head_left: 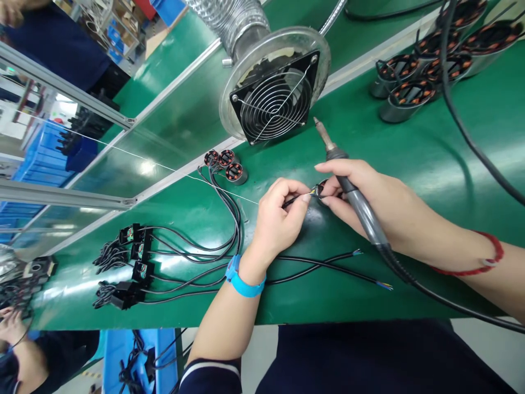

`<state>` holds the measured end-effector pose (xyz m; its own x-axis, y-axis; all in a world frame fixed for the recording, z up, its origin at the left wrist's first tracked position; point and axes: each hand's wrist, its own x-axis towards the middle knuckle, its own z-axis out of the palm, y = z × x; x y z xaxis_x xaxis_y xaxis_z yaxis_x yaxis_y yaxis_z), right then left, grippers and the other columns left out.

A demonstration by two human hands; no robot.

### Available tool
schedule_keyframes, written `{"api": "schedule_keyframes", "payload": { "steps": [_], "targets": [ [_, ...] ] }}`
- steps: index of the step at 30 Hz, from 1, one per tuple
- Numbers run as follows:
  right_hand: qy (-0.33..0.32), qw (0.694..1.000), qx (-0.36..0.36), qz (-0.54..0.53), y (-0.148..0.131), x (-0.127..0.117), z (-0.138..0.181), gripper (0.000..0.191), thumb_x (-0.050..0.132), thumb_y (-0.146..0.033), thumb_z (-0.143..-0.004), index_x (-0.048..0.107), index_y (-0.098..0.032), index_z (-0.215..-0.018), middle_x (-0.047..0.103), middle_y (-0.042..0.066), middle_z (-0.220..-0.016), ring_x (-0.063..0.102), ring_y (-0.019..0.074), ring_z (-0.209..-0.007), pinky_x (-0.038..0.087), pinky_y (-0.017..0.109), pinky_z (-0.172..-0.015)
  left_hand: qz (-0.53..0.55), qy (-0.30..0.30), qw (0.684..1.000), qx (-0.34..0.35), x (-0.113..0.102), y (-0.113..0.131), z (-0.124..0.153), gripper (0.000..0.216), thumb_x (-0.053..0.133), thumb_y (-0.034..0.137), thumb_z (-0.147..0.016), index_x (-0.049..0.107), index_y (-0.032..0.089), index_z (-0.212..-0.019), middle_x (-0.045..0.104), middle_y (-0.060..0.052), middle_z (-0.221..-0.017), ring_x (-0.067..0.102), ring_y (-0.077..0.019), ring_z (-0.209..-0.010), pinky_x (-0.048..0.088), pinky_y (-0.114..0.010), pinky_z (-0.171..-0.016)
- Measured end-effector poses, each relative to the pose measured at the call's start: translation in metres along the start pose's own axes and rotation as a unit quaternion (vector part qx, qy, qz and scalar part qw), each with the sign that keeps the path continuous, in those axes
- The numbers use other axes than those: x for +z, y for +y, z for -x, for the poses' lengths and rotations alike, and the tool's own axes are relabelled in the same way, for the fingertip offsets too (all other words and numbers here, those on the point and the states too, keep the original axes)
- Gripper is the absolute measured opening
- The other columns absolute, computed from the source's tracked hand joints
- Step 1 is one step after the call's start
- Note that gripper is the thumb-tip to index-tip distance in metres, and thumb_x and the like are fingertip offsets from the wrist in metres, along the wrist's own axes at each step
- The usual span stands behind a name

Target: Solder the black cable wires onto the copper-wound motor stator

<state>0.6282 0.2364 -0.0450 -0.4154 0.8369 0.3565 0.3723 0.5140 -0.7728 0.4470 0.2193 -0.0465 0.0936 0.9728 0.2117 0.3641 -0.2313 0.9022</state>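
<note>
Electronics assembly workshop: green bench [451, 164], fume fan [275, 98].

Both bare forearms reach forward; the left hand [279, 216] pinches with fingertips, while the right hand [361, 194] curls closed, fingertips almost meeting.

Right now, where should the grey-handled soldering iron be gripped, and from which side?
Grip the soldering iron on its grey rubber handle, coming from the cord end on the right, as the right hand holds it. The bare metal tip points away toward the black fan, so stay behind the collar.
</note>
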Motion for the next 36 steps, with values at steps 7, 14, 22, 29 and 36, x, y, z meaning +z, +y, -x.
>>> {"api": "schedule_keyframes", "payload": {
  "steps": [7, 14, 22, 29, 36],
  "targets": [
    [0.023, 1.000, -0.007, 0.007, 0.002, -0.004, -0.003, 0.034, 0.055, -0.027, -0.094, 0.053, -0.025, -0.128, 0.072, 0.004, -0.098, 0.072, 0.0238, -0.089, 0.059, 0.039, -0.082, 0.045, -0.010, 0.998, -0.039, 0.000, -0.003, -0.001, 0.005, 0.062, 0.023, -0.086, 0.061, 0.019, -0.087, 0.063, -0.001, -0.081, 0.057, -0.0112, -0.073, 0.045, -0.023, -0.068],
    [-0.040, 0.998, 0.050, -0.024, 0.021, -0.003, -0.010, 0.038, 0.051, -0.027, -0.091, 0.054, -0.025, -0.128, 0.073, 0.005, -0.103, 0.071, 0.0234, -0.091, 0.057, 0.040, -0.083, 0.050, -0.036, 0.990, -0.123, -0.004, 0.003, -0.007, 0.009, 0.063, 0.024, -0.084, 0.062, 0.017, -0.078, 0.061, 0.001, -0.074, 0.054, -0.0115, -0.071, 0.042, -0.025, -0.068],
    [-0.042, 0.965, 0.136, -0.219, 0.020, -0.002, -0.006, 0.044, 0.067, -0.039, -0.085, 0.053, -0.022, -0.124, 0.066, -0.001, -0.080, 0.063, 0.0144, -0.062, 0.053, 0.027, -0.056, 0.147, -0.085, 0.962, -0.212, -0.010, 0.007, -0.011, 0.019, 0.066, 0.032, -0.079, 0.063, 0.017, -0.068, 0.053, 0.004, -0.061, 0.046, -0.0093, -0.062, 0.041, -0.025, -0.066],
    [-0.012, 0.992, 0.034, -0.123, 0.018, -0.001, -0.002, 0.039, 0.057, -0.032, -0.092, 0.054, -0.024, -0.130, 0.069, 0.002, -0.089, 0.065, 0.0160, -0.068, 0.055, 0.029, -0.061, 0.152, -0.100, 0.963, -0.197, -0.011, 0.009, -0.009, 0.027, 0.074, 0.040, -0.077, 0.065, 0.016, -0.069, 0.058, 0.001, -0.067, 0.047, -0.0106, -0.065, 0.039, -0.025, -0.064],
    [-0.075, 0.995, -0.041, -0.053, 0.012, -0.009, -0.005, 0.036, 0.052, -0.026, -0.095, 0.058, -0.027, -0.130, 0.067, -0.001, -0.081, 0.064, 0.0173, -0.067, 0.053, 0.030, -0.062, 0.150, -0.107, 0.967, -0.175, -0.010, 0.011, -0.008, 0.037, 0.076, 0.050, -0.077, 0.063, 0.017, -0.069, 0.058, 0.001, -0.067, 0.049, -0.0111, -0.066, 0.042, -0.026, -0.068]
  ]
}}
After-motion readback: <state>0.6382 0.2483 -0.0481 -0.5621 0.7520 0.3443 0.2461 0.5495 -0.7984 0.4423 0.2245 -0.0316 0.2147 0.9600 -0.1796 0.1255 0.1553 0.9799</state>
